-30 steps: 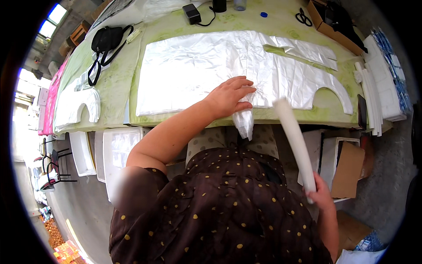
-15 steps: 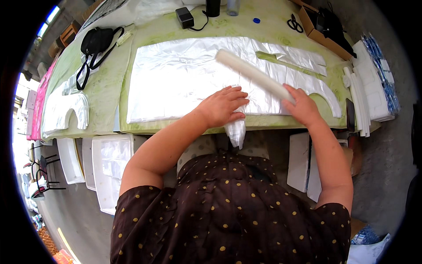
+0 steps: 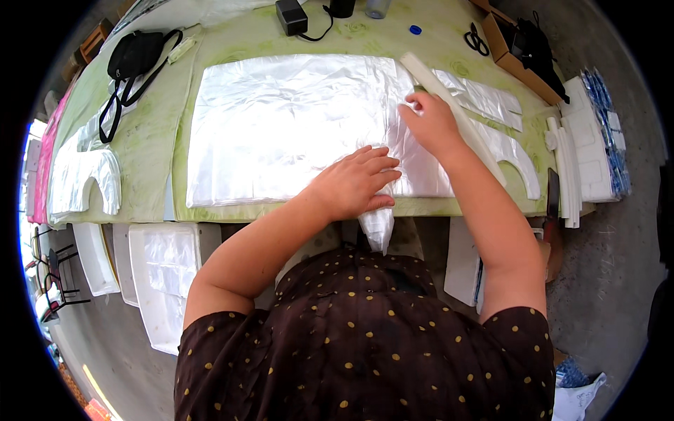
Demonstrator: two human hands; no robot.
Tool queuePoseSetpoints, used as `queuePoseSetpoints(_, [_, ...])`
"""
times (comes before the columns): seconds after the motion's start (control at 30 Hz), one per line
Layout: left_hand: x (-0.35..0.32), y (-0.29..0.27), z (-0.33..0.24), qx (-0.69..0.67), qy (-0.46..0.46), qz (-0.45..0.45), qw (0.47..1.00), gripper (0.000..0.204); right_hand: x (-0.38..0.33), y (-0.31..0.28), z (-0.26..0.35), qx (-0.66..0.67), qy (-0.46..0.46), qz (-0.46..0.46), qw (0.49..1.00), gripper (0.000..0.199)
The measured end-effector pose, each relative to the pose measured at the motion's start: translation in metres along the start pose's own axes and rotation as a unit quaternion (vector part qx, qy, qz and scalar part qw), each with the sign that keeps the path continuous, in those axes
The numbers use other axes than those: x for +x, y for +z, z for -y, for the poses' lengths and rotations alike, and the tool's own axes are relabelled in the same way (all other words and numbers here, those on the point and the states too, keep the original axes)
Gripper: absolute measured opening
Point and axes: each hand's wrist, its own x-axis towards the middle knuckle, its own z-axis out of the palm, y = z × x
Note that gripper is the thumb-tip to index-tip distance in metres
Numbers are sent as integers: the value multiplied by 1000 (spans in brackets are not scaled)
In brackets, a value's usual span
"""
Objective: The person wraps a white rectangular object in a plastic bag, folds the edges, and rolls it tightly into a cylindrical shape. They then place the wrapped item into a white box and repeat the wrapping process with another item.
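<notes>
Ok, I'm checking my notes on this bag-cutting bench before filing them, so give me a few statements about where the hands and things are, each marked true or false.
1. The left hand lies flat on the stack of clear plastic sheets. True.
2. The right hand holds the scissors. False: the scissors lie untouched at the far side of the table; the right hand rests against a long white strip laid across the sheets.
3. A black pouch with a strap lies at the far left of the table. True.
4. The cardboard box sits at the near left corner. False: it is at the far right.
</notes>
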Motion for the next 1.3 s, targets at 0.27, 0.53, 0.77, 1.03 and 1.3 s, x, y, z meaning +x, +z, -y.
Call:
queuePoseSetpoints(0.27, [0,2,2,-22,1,-27,999,49,53,44,44,-160,-10,60,985,25])
queuePoseSetpoints(0.53, [1,4,3,-16,4,-41,999,48,79,53,22,-47,21,4,999,24])
queuePoseSetpoints(0.77, [-1,3,3,-10,6,-39,999,48,67,32,44,-46,88,61,993,31])
queuePoseSetpoints(1.03, [0,-7,-3,25,-23,-58,998,68,67,58,15,20,58,33,998,30])
queuePoseSetpoints(1.3, [2,0,-1,30,-34,-14,999,70,68,63,12,85,78,27,993,31])
